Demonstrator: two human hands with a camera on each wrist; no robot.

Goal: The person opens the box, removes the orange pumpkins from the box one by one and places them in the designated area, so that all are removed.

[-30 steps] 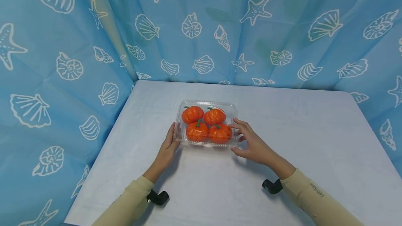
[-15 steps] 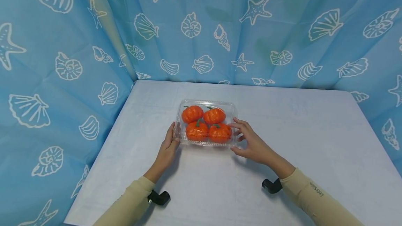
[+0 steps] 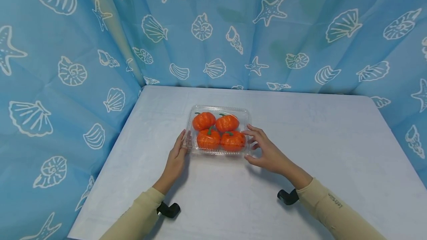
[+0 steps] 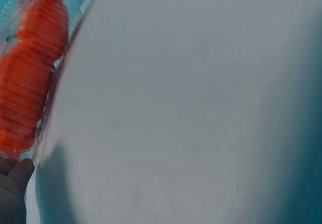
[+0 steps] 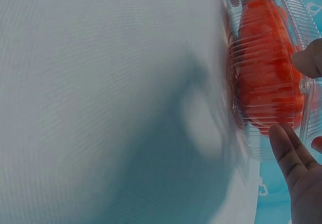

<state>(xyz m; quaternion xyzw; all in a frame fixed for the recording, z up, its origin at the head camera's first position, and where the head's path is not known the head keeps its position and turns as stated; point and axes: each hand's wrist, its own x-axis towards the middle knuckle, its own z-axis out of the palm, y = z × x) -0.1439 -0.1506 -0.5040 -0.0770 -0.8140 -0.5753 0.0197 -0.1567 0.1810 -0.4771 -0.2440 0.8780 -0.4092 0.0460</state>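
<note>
A clear plastic clamshell box [image 3: 247, 115] lies shut on the white table [image 3: 317, 151], holding several orange toy pumpkins [image 3: 218, 130] with green stems. My left hand [image 3: 181, 144] rests with straight fingers against the box's left side. My right hand [image 3: 257, 144] is at the box's right side, fingers spread and relaxed, the index fingertip touching the lid's edge. In the left wrist view the pumpkins [image 4: 30, 83] show through the box wall above a fingertip [image 4: 15, 183]. The right wrist view shows the ribbed box [image 5: 266, 73] with my fingers [image 5: 289, 153] by its rim.
A blue curtain [image 3: 66, 69] printed with shells and starfish closes in the table at the back and both sides. Black wrist mounts [image 3: 168, 209] sit under both sleeves. Bare tabletop stretches to the right of the box and in front of it.
My left hand has eased slightly to the left along the box's side. The box and my right hand have stayed where they were.
</note>
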